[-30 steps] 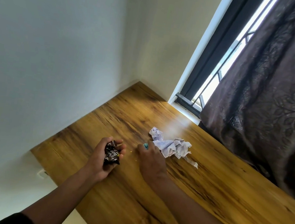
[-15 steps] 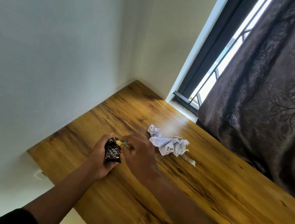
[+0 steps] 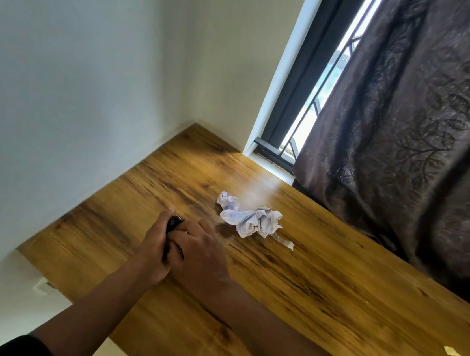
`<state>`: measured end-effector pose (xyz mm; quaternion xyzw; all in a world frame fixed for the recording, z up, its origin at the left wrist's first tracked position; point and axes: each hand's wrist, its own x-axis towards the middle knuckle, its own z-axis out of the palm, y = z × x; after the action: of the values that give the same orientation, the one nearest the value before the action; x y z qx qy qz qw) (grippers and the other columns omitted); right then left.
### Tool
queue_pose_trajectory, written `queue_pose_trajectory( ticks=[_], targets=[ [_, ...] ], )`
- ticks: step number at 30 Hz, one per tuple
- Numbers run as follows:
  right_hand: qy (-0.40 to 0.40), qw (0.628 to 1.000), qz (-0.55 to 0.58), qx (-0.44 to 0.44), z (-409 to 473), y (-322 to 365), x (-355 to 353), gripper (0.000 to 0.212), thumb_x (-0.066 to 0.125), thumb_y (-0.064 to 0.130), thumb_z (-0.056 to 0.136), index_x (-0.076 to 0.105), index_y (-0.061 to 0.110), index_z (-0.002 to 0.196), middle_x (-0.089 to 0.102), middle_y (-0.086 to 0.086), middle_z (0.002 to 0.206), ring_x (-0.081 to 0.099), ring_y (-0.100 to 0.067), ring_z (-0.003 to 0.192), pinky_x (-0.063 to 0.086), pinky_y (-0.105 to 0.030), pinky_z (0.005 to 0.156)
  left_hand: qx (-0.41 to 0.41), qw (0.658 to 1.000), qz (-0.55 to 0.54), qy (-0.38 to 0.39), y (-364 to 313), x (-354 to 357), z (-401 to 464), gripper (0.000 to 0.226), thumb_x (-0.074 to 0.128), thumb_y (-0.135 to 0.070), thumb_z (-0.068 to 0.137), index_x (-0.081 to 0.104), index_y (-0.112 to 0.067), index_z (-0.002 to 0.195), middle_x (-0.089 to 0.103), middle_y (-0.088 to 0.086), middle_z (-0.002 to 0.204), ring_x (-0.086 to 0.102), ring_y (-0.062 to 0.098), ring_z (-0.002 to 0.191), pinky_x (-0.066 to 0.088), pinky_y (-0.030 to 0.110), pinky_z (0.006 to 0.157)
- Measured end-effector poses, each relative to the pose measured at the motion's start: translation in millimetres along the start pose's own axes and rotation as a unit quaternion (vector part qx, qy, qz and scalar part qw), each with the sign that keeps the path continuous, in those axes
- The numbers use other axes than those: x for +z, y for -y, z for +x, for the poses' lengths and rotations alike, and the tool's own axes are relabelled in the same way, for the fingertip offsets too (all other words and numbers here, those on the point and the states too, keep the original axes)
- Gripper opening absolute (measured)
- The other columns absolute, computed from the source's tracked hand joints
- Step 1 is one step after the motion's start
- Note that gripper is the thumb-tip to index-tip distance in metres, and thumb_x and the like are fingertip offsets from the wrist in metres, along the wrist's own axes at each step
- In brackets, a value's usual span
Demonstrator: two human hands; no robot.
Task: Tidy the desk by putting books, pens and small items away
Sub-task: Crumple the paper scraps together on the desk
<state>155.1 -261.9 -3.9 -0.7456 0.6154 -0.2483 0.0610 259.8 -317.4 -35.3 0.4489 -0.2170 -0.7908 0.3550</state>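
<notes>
My left hand (image 3: pixel 154 245) grips a dark crumpled wrapper (image 3: pixel 174 223) above the wooden desk (image 3: pixel 334 278); only slivers of the wrapper show between my hands. My right hand (image 3: pixel 204 251) lies against the left one, its fingers curled over the wrapper, covering most of it. The small green and yellow scrap it carried is hidden. A crumpled white paper (image 3: pixel 249 219) with bluish print lies on the desk just beyond and to the right of my hands.
A small pale yellow scrap (image 3: pixel 453 352) lies near the desk's right edge. A dark patterned curtain (image 3: pixel 426 127) hangs over the desk's far right side beside a barred window (image 3: pixel 311 104). White walls meet at the desk's far corner.
My right hand brought a small green and yellow scrap from the desk to my left hand and now covers the wrapper. The view has shifted slightly.
</notes>
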Motion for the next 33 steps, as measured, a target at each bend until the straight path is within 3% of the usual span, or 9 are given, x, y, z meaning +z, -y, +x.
queue_pose_trajectory(
  ticks=[3, 5, 8, 11, 13, 16, 19, 27, 33],
  targets=[
    [0.000, 0.998, 0.050, 0.028, -3.2, -9.5, 0.9, 0.026, 0.053, 0.020, 0.094, 0.076, 0.018, 0.104, 0.070, 0.001, 0.109, 0.057, -0.016, 0.102, 0.051, -0.034, 0.086, 0.005, 0.999, 0.027, -0.022, -1.8, 2.6, 0.0, 0.064, 0.061, -0.066, 0.091, 0.069, -0.009, 0.117, 0.072, 0.018, 0.110, 0.070, 0.033, 0.104, 0.055, 0.047, 0.091],
    [-0.030, 0.996, 0.049, 0.065, -2.9, -22.5, -3.2, 0.023, 0.055, 0.020, 0.094, 0.074, 0.020, 0.108, 0.069, 0.003, 0.110, 0.058, -0.013, 0.101, 0.053, -0.035, 0.085, -0.007, 0.999, 0.018, -0.032, -4.1, 4.6, 0.3, 0.052, 0.060, -0.062, 0.093, 0.067, -0.012, 0.104, 0.073, 0.012, 0.090, 0.072, 0.025, 0.084, 0.060, 0.037, 0.070],
    [-0.061, 0.991, -0.045, 0.108, -0.8, -52.2, -14.3, 0.029, 0.063, 0.017, 0.088, 0.072, 0.020, 0.115, 0.068, 0.001, 0.116, 0.057, -0.016, 0.107, 0.053, -0.039, 0.089, -0.032, 0.999, -0.005, -0.015, -6.6, 2.5, -0.6, 0.044, 0.061, -0.058, 0.094, 0.063, -0.015, 0.086, 0.055, 0.001, 0.067, 0.054, 0.013, 0.057, 0.048, 0.023, 0.045],
    [-0.015, 0.970, -0.173, 0.170, -1.7, -87.6, -24.3, 0.048, 0.075, 0.023, 0.083, 0.063, 0.024, 0.129, 0.057, -0.009, 0.140, 0.049, -0.031, 0.131, 0.047, -0.050, 0.104, -0.043, 0.999, -0.009, -0.006, -6.0, -3.9, -0.4, 0.043, 0.063, -0.057, 0.094, 0.063, -0.016, 0.084, 0.054, 0.000, 0.067, 0.052, 0.012, 0.057, 0.047, 0.022, 0.045],
    [0.029, 0.953, -0.233, 0.191, -3.9, -107.4, -28.7, 0.056, 0.081, 0.028, 0.080, 0.060, 0.026, 0.132, 0.052, -0.012, 0.146, 0.045, -0.038, 0.137, 0.044, -0.057, 0.105, -0.050, 0.999, -0.008, -0.006, -4.2, -5.2, -1.2, 0.042, 0.063, -0.057, 0.093, 0.064, -0.016, 0.084, 0.055, 0.000, 0.067, 0.053, 0.012, 0.057, 0.047, 0.023, 0.045],
    [0.067, 0.940, -0.286, 0.172, -5.6, -123.3, -34.2, 0.047, 0.081, 0.033, 0.082, 0.066, 0.025, 0.126, 0.061, -0.009, 0.138, 0.048, -0.036, 0.134, 0.042, -0.056, 0.104, -0.057, 0.998, -0.002, -0.004, -1.8, -6.3, -0.5, 0.042, 0.063, -0.056, 0.093, 0.064, -0.016, 0.085, 0.055, 0.000, 0.067, 0.054, 0.013, 0.057, 0.048, 0.023, 0.045],
    [0.064, 0.940, -0.300, 0.149, -5.6, -128.4, -35.1, 0.031, 0.074, 0.023, 0.088, 0.070, 0.024, 0.119, 0.070, -0.004, 0.123, 0.054, -0.029, 0.123, 0.044, -0.049, 0.100, -0.064, 0.998, 0.001, 0.002, -0.3, -8.0, 2.0, 0.042, 0.063, -0.056, 0.093, 0.064, -0.015, 0.086, 0.056, 0.000, 0.068, 0.054, 0.013, 0.057, 0.048, 0.024, 0.045],
    [-0.078, 0.969, -0.132, 0.193, -13.6, -117.2, -40.6, 0.017, 0.066, 0.014, 0.092, 0.077, 0.024, 0.102, 0.074, 0.002, 0.102, 0.062, -0.018, 0.097, 0.054, -0.038, 0.080, -0.085, 0.996, -0.015, 0.000, 1.6, -0.7, 8.2, 0.042, 0.064, -0.056, 0.093, 0.066, -0.015, 0.087, 0.057, 0.000, 0.071, 0.055, 0.013, 0.060, 0.050, 0.026, 0.049],
    [-0.162, 0.941, 0.105, 0.278, -3.6, -83.1, -44.9, 0.017, 0.067, 0.011, 0.092, 0.074, 0.026, 0.095, 0.069, 0.017, 0.095, 0.062, -0.005, 0.089, 0.056, -0.029, 0.078, -0.073, 0.997, -0.007, 0.011, 1.8, 18.2, 8.0, 0.039, 0.063, -0.054, 0.094, 0.064, -0.015, 0.090, 0.060, 0.002, 0.073, 0.058, 0.017, 0.063, 0.050, 0.031, 0.060]
  ],
)
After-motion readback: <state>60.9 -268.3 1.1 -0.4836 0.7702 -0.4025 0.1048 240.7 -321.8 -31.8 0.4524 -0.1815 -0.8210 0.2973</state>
